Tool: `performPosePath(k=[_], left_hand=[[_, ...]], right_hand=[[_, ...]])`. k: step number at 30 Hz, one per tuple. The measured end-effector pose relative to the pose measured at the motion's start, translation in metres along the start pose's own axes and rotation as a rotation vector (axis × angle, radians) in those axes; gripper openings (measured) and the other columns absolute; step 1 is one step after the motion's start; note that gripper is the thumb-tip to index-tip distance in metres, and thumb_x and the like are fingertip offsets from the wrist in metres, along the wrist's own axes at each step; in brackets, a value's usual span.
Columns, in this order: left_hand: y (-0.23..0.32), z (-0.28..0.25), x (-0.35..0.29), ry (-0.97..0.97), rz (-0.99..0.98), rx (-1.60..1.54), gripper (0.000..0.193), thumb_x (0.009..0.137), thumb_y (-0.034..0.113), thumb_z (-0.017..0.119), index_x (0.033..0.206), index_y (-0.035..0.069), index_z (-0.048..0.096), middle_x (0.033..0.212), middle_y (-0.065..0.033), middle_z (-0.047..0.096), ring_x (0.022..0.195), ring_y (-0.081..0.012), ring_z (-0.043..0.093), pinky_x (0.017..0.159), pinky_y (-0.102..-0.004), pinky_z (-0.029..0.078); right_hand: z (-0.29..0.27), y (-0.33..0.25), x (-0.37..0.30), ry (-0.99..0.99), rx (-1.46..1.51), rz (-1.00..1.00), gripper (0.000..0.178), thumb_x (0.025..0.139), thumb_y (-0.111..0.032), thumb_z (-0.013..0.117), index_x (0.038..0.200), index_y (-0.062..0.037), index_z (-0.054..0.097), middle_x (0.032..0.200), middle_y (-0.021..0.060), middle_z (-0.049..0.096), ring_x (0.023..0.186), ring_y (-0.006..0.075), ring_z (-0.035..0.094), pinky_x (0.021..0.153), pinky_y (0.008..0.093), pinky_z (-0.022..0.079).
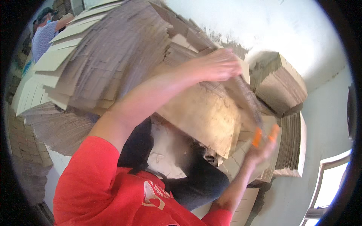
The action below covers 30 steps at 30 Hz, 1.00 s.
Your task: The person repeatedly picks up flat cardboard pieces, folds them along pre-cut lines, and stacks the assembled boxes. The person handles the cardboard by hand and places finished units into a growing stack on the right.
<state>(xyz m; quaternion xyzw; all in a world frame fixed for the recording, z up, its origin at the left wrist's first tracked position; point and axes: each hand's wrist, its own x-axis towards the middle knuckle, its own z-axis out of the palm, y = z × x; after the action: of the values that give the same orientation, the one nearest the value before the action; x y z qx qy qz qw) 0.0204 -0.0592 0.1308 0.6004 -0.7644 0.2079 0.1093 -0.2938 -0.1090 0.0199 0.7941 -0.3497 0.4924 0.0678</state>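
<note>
1. From where I stand, the left hand (pixel 222 64) is curled round the upper end of a thin sheaf of card (pixel 249 96).
2. The right hand (pixel 262 148), orange covers (pixel 257 138) on its fingers, is at the sheaf's lower end — too blurred to tell whether it grips or merely touches.
3. The sheaf slants between both hands, above a tan sheet (pixel 203 113).
4. Card stacks (pixel 281 84) stand by the wall — another person (pixel 43 39) is far left.
</note>
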Motion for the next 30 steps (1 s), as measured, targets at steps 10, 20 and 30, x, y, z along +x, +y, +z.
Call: performPosePath(k=[10, 20, 30], left_hand=[[-0.067, -0.192, 0.071, 0.373, 0.102, 0.347, 0.027, 0.087, 0.019, 0.056, 0.113, 0.013, 0.064, 0.082, -0.0104, 0.057, 0.084, -0.0293, 0.057, 0.076, -0.0441, 0.049], [-0.207, -0.214, -0.128, -0.085, -0.612, 0.934, 0.014, 0.077, 0.020, 0.069, 0.085, 0.008, 0.070, 0.079, -0.0105, 0.070, 0.077, -0.0283, 0.068, 0.068, -0.0436, 0.053], [-0.218, -0.154, -0.130, -0.143, -0.797, 0.683, 0.029, 0.087, 0.016, 0.063, 0.115, 0.007, 0.065, 0.103, -0.0161, 0.070, 0.096, -0.0336, 0.067, 0.090, -0.0489, 0.050]], right_hand=[[-0.049, 0.162, -0.115, -0.672, -0.960, 0.331, 0.088, 0.073, -0.022, 0.081, 0.147, -0.0074, 0.034, 0.152, 0.0168, 0.031, 0.136, 0.0343, 0.035, 0.105, 0.0523, 0.033], [-0.066, 0.175, -0.100, -0.538, -0.789, 0.306, 0.085, 0.067, -0.011, 0.080, 0.141, -0.0056, 0.040, 0.126, 0.0147, 0.051, 0.116, 0.0313, 0.048, 0.090, 0.0447, 0.041], [-0.098, 0.164, -0.055, -0.409, -0.641, 0.549, 0.042, 0.075, -0.009, 0.076, 0.113, -0.0048, 0.058, 0.097, 0.0188, 0.068, 0.091, 0.0366, 0.065, 0.077, 0.0455, 0.050]])
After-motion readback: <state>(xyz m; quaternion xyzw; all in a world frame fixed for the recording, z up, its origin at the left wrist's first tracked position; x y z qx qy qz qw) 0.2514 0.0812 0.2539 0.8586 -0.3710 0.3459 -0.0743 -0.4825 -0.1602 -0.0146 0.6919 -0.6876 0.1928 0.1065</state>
